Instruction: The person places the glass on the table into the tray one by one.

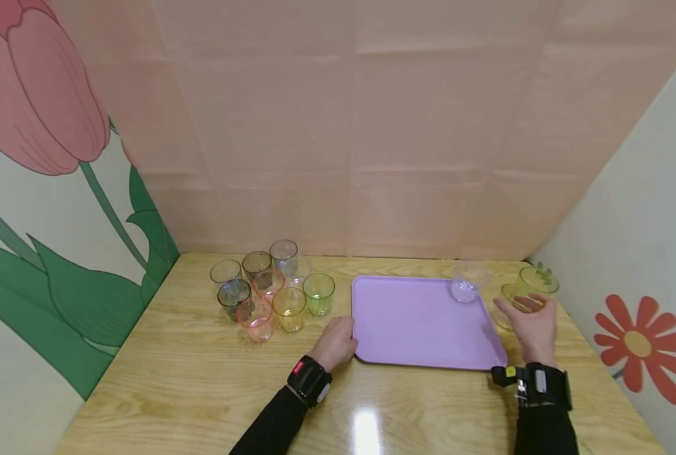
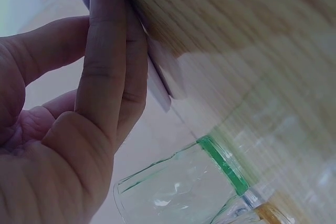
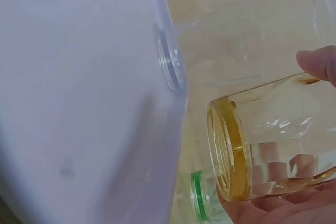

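Note:
A purple tray (image 1: pixel 417 322) lies on the wooden table. My left hand (image 1: pixel 337 341) pinches its left edge, fingers and thumb meeting at the rim in the left wrist view. On the right, my right hand (image 1: pixel 534 322) grips a yellow glass (image 3: pixel 283 140) round its side, just beyond the tray's right edge. Whether the glass base touches the table I cannot tell. A clear glass (image 1: pixel 465 287) stands upright at the tray's far right corner. Behind the right hand is a green glass (image 1: pixel 539 281), partly hidden in the right wrist view.
Several glasses stand close together left of the tray, among them another green glass (image 1: pixel 319 297), another yellow glass (image 1: pixel 289 311), a pink glass (image 1: pixel 256 321) and a dark glass (image 1: pixel 234 297). A pink-beige covered wall (image 1: pixel 349 158) rises behind the table; a flowered wall flanks each side.

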Motion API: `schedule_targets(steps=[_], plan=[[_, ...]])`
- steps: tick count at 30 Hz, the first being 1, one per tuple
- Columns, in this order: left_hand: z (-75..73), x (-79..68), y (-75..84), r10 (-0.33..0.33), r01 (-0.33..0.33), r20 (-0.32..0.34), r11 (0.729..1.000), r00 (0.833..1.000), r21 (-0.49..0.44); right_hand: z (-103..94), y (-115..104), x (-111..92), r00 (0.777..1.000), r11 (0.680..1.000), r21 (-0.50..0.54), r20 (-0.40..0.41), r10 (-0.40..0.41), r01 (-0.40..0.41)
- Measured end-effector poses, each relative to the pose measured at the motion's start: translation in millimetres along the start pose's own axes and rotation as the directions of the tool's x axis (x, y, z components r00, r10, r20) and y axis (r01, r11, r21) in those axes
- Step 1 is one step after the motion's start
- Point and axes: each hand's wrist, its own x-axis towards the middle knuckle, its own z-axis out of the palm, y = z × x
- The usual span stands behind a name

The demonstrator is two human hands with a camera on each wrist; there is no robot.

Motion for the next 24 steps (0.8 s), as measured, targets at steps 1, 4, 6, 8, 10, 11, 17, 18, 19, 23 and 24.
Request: schedule_targets(steps=[1,4,6,8,10,11,17,18,19,23,24], plan=[[0.1,0.1,-0.1,0.000,0.000,-0.002,1.000,1.000,-0.001,0.8,-0.6,-0.2,1.000,1.000,0.007,0.008,-0.008,0.008],[0.0,0.1,0.0,-0.004,0.004,-0.003,1.000,1.000,-0.006,3.6,-2.0,-1.5,0.999,0.999,0.012,0.026,-0.034,0.034],[-0.3,-0.2,0.2,-0.008,0.008,-0.001,1.000,1.000,-0.007,5.3,-2.8,-2.3,0.998,0.999,-0.007,0.034,-0.049,0.049],[-0.5,-0.6,0.4,-0.007,0.007,-0.002,1.000,1.000,-0.001,7.1,-4.2,-4.3,0.997,0.998,-0.025,0.049,-0.063,0.064],[-0.3,-1.0,0.4,-0.005,0.005,-0.004,1.000,1.000,0.004,9.0,-5.2,-6.3,0.994,0.996,-0.032,0.068,-0.084,0.086],[-0.2,-1.0,0.3,-0.005,0.005,-0.007,1.000,1.000,0.002,9.9,-5.5,-7.1,0.992,0.995,-0.032,0.080,-0.094,0.097],[-0.2,-1.0,0.8,-0.009,0.009,-0.008,1.000,1.000,0.002,13.6,-5.4,-9.9,0.980,0.987,-0.054,0.137,-0.144,0.153],[-0.2,-1.0,0.9,-0.010,0.010,-0.006,1.000,1.000,0.002,13.8,-5.6,-10.4,0.979,0.985,-0.064,0.144,-0.148,0.158],[-0.2,-0.9,0.9,-0.010,0.010,-0.004,1.000,1.000,0.001,14.0,-5.5,-10.9,0.977,0.984,-0.074,0.152,-0.151,0.164],[0.1,-0.9,0.6,-0.009,0.009,0.000,1.000,1.000,0.003,15.9,-5.5,-13.5,0.969,0.981,-0.071,0.187,-0.164,0.180],[0.3,-0.9,0.4,-0.010,0.010,0.000,1.000,1.000,0.001,16.3,-5.3,-14.1,0.967,0.982,-0.054,0.192,-0.166,0.180]])
